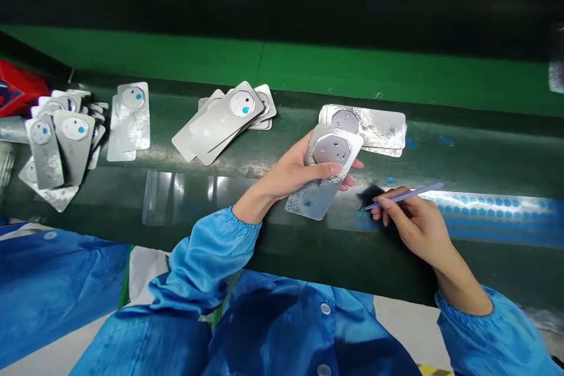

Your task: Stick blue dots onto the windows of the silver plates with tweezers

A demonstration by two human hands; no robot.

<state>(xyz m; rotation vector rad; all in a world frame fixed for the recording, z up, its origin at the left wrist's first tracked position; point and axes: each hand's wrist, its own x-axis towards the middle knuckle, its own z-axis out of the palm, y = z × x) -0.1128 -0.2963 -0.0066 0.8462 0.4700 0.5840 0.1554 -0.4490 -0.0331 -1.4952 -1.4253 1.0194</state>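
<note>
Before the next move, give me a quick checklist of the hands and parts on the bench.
Left hand grip on the silver plates: ok, held in the palm with the thumb across them.
Right hand on the lilac tweezers: ok, pinched between the fingers.
Tweezer tip clear: not ok, it overlaps a dark tuft. What the tuft is: cannot tell.
Blue dot strip: ok, lying flat on the bench beside the right hand.
Far-left pile: not ok, plates fanned and overlapping.
Blue dot on the held plate: cannot tell.
</note>
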